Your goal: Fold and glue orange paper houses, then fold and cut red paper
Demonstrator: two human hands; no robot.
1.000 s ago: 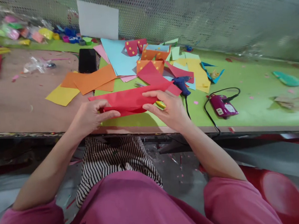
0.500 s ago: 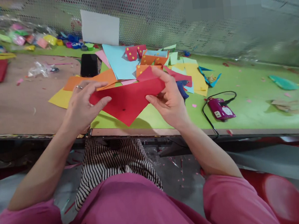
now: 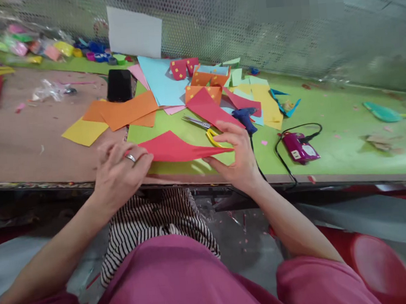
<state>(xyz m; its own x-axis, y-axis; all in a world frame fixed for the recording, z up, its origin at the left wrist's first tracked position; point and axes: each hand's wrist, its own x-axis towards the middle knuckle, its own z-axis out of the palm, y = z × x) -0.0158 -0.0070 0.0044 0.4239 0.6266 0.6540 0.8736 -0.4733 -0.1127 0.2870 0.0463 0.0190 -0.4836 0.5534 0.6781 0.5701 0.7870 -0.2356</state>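
A folded red paper triangle (image 3: 174, 148) lies low over the green mat (image 3: 327, 128) near the table's front edge. My left hand (image 3: 120, 172), with a ring on one finger, is closed on the paper's left end. At the right end my right hand (image 3: 233, 156) pinches the paper's thin point. Yellow-handled scissors (image 3: 204, 128) lie just behind the paper, partly hidden by my right hand.
Orange (image 3: 125, 110), yellow (image 3: 83, 131), blue (image 3: 162, 82) and red (image 3: 208, 107) sheets are scattered behind. A black phone (image 3: 119, 84), a blue glue gun (image 3: 244, 117) and a purple device (image 3: 299, 146) with a black cord also lie there. A perforated metal wall (image 3: 249, 31) backs the table.
The red paper was held up as a hanging triangle half a second ago; now it is lowered flat to the mat, both hands still on its ends. The scissors have come into view.
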